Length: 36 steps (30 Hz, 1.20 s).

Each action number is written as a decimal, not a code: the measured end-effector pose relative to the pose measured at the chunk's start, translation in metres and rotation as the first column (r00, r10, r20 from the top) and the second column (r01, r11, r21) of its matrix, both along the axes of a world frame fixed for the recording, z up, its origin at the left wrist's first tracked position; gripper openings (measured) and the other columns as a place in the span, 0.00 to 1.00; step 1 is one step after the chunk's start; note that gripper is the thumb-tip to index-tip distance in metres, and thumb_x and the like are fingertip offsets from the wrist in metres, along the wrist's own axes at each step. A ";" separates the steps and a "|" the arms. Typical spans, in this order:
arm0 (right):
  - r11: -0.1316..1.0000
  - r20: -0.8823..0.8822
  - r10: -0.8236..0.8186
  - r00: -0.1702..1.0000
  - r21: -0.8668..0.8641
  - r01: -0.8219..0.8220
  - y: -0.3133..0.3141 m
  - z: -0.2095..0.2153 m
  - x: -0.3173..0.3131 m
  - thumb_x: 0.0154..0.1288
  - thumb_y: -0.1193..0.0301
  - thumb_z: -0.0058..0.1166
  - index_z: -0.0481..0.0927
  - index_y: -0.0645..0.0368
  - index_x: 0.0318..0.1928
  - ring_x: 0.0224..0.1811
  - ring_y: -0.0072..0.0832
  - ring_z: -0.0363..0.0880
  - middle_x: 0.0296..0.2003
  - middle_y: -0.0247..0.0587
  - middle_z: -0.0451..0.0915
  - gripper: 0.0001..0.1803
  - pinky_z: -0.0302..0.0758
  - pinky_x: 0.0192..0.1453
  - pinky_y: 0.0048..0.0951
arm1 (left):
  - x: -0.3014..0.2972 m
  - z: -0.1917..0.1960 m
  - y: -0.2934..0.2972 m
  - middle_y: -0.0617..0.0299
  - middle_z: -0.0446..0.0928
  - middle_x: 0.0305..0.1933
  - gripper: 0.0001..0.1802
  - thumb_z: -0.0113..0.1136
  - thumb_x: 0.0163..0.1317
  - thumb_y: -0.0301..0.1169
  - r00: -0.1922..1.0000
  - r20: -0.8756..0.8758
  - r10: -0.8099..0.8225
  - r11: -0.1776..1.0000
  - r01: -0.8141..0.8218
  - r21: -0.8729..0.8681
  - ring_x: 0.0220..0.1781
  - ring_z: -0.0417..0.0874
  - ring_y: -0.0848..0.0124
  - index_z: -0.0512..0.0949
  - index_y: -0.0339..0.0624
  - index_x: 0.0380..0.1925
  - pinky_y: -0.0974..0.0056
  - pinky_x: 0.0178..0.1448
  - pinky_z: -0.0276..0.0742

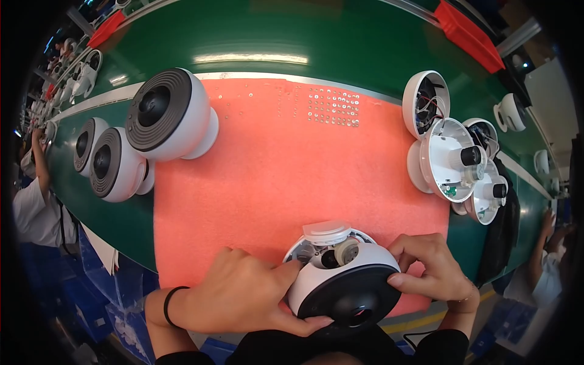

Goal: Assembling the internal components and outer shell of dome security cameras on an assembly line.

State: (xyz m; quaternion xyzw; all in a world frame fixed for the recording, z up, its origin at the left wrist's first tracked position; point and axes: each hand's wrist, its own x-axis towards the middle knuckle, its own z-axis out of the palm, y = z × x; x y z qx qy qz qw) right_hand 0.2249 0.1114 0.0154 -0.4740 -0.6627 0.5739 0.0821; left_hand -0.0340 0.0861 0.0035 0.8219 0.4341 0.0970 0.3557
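My left hand grips the left side of a round front cover, a white shell with a glossy black face. Its thumb lies on the black face; the other fingertips are hidden behind the shell. On the right rim, my right hand closes its thumb and forefinger. Behind the cover, toward the far side, lies a white camera housing with its inside exposed. A round grey part shows in the gap between them. The housing's white base points away from me. Whether cover and housing are joined I cannot tell.
An orange foam mat covers the green bench. Small screws stand in rows at its far edge. Assembled cameras stand left; open housings stand right. A red tray is far right. Other people sit either side.
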 end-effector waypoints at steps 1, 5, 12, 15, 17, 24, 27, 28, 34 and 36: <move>1.000 0.000 0.000 1.000 -0.001 0.000 0.000 -0.001 0.000 0.44 0.69 0.60 0.75 0.64 0.30 0.19 0.23 0.74 0.19 0.37 0.75 0.13 0.69 0.26 0.20 | 0.000 0.002 0.002 0.63 0.64 0.04 0.31 0.63 0.40 0.58 0.999 -0.033 -0.021 1.000 0.021 -0.009 0.05 0.68 0.66 0.73 0.35 0.14 0.66 0.12 0.63; 0.998 -0.041 0.011 0.999 0.056 -0.009 -0.002 -0.004 0.001 0.47 0.67 0.62 0.75 0.63 0.30 0.17 0.22 0.74 0.18 0.37 0.75 0.14 0.68 0.22 0.20 | -0.003 -0.008 -0.007 0.64 0.63 0.04 0.32 0.64 0.39 0.59 0.996 0.078 0.053 0.998 -0.056 0.038 0.05 0.68 0.66 0.72 0.36 0.15 0.66 0.11 0.63; 0.990 -0.047 -0.025 0.999 0.135 0.031 -0.003 -0.008 -0.004 0.51 0.65 0.62 0.75 0.62 0.28 0.15 0.23 0.73 0.14 0.37 0.73 0.14 0.67 0.19 0.21 | -0.008 0.002 -0.011 0.67 0.72 0.10 0.22 0.73 0.35 0.46 0.990 -0.040 0.132 0.991 -0.131 0.022 0.13 0.77 0.74 0.75 0.41 0.18 0.74 0.21 0.72; 0.957 0.014 0.016 1.000 0.290 -0.019 -0.005 -0.011 -0.006 0.52 0.65 0.61 0.74 0.62 0.27 0.14 0.25 0.72 0.14 0.38 0.72 0.13 0.67 0.18 0.22 | -0.009 0.002 -0.005 0.67 0.72 0.10 0.22 0.72 0.36 0.46 0.990 -0.039 0.133 0.991 -0.131 0.036 0.13 0.77 0.74 0.74 0.41 0.17 0.74 0.20 0.71; 0.946 0.043 0.017 0.999 0.322 -0.030 -0.004 -0.009 -0.007 0.52 0.64 0.60 0.74 0.62 0.26 0.14 0.27 0.72 0.14 0.38 0.71 0.13 0.66 0.18 0.24 | -0.009 -0.004 -0.002 0.62 0.67 0.08 0.27 0.67 0.41 0.53 0.985 0.066 0.162 0.987 -0.161 -0.019 0.10 0.72 0.65 0.71 0.38 0.14 0.66 0.16 0.68; 0.834 0.202 0.123 0.972 0.509 -0.211 -0.007 -0.009 -0.001 0.53 0.62 0.57 0.72 0.61 0.23 0.12 0.31 0.68 0.14 0.37 0.69 0.15 0.64 0.16 0.30 | -0.006 0.005 0.002 0.68 0.70 0.08 0.22 0.72 0.36 0.46 0.995 -0.057 0.084 0.996 -0.081 0.039 0.11 0.75 0.72 0.73 0.42 0.14 0.73 0.19 0.69; 0.705 0.430 0.046 0.902 0.626 -0.334 -0.009 0.006 -0.005 0.51 0.60 0.58 0.76 0.60 0.28 0.21 0.35 0.73 0.21 0.38 0.73 0.15 0.66 0.23 0.30 | -0.003 0.005 0.005 0.68 0.70 0.08 0.22 0.71 0.37 0.46 0.994 -0.089 0.056 0.998 -0.055 0.018 0.11 0.74 0.72 0.72 0.42 0.13 0.72 0.18 0.68; 0.706 0.429 0.045 0.902 0.625 -0.332 -0.010 0.005 -0.009 0.51 0.60 0.58 0.76 0.60 0.28 0.21 0.35 0.73 0.21 0.38 0.73 0.15 0.66 0.23 0.30 | -0.002 0.006 0.005 0.67 0.70 0.08 0.22 0.71 0.37 0.47 0.994 -0.090 0.057 0.998 -0.057 0.008 0.11 0.74 0.72 0.72 0.42 0.13 0.72 0.18 0.68; 0.450 0.035 0.260 0.965 0.880 -0.154 -0.025 0.003 -0.020 0.45 0.63 0.63 0.80 0.59 0.37 0.32 0.32 0.73 0.35 0.37 0.77 0.18 0.68 0.32 0.28 | 0.003 0.014 0.003 0.66 0.70 0.08 0.23 0.71 0.36 0.47 0.992 -0.112 0.058 0.998 -0.057 0.013 0.11 0.74 0.72 0.72 0.41 0.13 0.73 0.19 0.68; 0.491 0.038 0.337 0.941 0.846 -0.210 -0.021 0.008 -0.017 0.45 0.64 0.63 0.80 0.59 0.39 0.34 0.32 0.74 0.38 0.38 0.77 0.19 0.69 0.34 0.28 | 0.004 0.014 0.003 0.66 0.70 0.09 0.23 0.71 0.36 0.47 0.992 -0.114 0.061 0.998 -0.060 0.004 0.11 0.75 0.71 0.72 0.41 0.13 0.73 0.19 0.68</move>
